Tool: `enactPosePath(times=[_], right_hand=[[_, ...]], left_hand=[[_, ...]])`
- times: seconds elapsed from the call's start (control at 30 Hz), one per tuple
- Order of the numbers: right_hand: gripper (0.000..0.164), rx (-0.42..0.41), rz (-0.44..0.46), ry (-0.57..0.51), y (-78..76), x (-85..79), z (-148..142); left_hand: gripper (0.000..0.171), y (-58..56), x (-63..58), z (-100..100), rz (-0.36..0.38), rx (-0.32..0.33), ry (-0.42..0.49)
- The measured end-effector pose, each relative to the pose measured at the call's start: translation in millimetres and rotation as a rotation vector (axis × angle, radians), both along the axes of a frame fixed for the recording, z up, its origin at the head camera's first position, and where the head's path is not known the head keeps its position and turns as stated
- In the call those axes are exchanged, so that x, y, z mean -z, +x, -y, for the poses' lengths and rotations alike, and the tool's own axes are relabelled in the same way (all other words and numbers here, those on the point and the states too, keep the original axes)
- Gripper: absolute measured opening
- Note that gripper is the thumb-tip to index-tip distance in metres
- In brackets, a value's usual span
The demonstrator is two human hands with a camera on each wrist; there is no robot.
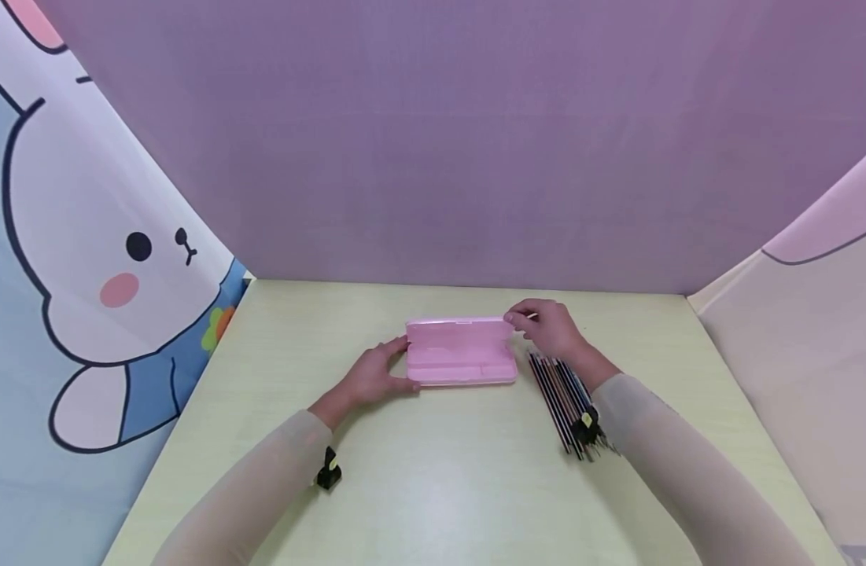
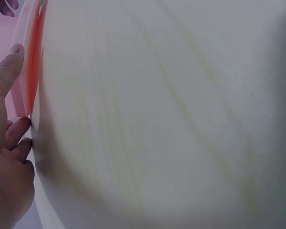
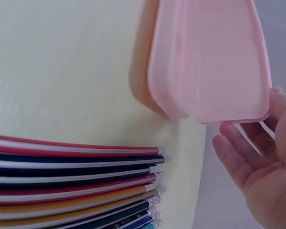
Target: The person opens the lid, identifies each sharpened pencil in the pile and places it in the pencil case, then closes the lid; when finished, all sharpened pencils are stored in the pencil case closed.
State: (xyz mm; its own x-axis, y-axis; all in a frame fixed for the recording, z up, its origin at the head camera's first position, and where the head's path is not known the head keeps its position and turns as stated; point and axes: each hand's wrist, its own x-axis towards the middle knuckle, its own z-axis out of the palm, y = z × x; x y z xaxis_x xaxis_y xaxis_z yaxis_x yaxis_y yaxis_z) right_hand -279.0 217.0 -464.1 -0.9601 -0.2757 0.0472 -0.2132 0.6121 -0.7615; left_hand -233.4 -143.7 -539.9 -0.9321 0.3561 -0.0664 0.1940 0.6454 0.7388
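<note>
A pink plastic pencil case [image 1: 447, 355] lies open on the table, its lid [image 3: 231, 57] raised along the far side. Inside, the shallow tray has nothing in it. My left hand [image 1: 371, 377] grips the case's left end, thumb at the near corner and fingers on the far side. At the far right corner, my right hand [image 1: 549, 326] holds the lid's edge between thumb and fingers. Several pencils [image 3: 71, 193], in red, dark blue and yellow with pale stripes and clear end caps, lie side by side below the right wrist.
The pale wood-grain table [image 1: 433, 479] ends at a purple backdrop [image 1: 461, 157]. A printed cloth with a rabbit [image 1: 86, 259] hangs on the left, and a pale cloth [image 1: 808, 346] on the right. Black wrist devices [image 1: 329, 470] sit under both forearms.
</note>
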Motion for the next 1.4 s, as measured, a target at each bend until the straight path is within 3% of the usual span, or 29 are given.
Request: enactPosePath(times=[0.2, 0.77, 1.2, 1.4], right_hand=[[0.03, 0.006, 0.089, -0.077, -7.5, 1.3, -5], [0.04, 0.111, 0.075, -0.022, -13.2, 5.1, 4], [0.036, 0.119, 0.189, -0.152, -21.2, 5.7, 0], [0.037, 0.103, 0.183, -0.202, -19.6, 10.9, -3]], left_hand=[[0.099, -0.9, -0.8, 3, -0.003, -0.009, -0.018], [0.095, -1.4, 4.9, 5, 0.01, -0.008, -0.007], [0.095, -4.4, 2.2, 3, -0.037, 0.008, -0.051], [0.096, -4.6, -1.6, 2, -0.043, 0.025, -0.085]])
